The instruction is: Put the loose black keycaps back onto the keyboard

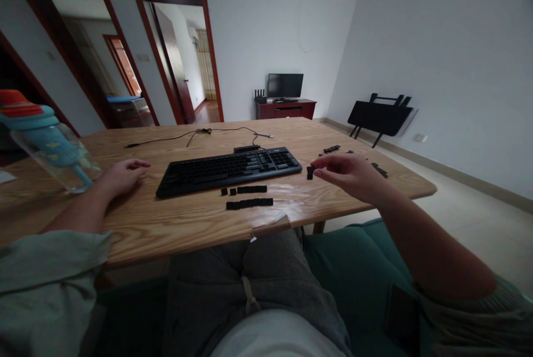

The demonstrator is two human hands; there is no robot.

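Note:
A black keyboard [229, 169] lies across the middle of the wooden table [183, 221]. In front of it sit two short rows of loose black keycaps [249, 196]. My right hand [350, 171] hovers to the right of the keyboard, fingertips pinched on one black keycap [310, 172]. More loose keycaps [332, 149] lie beyond that hand. My left hand [122, 175] rests on the table left of the keyboard, fingers loosely curled, holding nothing.
A clear bottle with a teal and orange lid [45, 143] stands at the left, close to my left forearm. The keyboard's cable [200, 132] trails over the far side of the table. A folded black table [381, 115] leans on the right wall.

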